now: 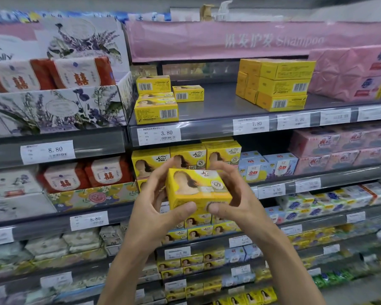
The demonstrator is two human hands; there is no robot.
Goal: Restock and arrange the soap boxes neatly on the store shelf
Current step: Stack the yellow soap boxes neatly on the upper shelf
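Note:
I hold a yellow soap box point(197, 188) in front of the shelves, its printed face tilted up toward me. My left hand point(154, 199) grips its left side and my right hand point(231, 194) its right side, thumbs on the near edge. On the grey upper shelf point(218, 111) stand a few matching yellow boxes point(155, 106) at the left, one small box point(187, 93) behind them, and a taller stack of yellow boxes point(275, 84) to the right. More of the same yellow boxes point(188, 156) sit on the shelf just behind my hands.
A floral display carton with red-and-white soap packs point(53, 102) fills the upper left. Pink wrapped packs point(350, 75) lie at the upper right. Price tags point(158, 135) line the shelf edges. Lower shelves hold blue, pink and yellow soap packs.

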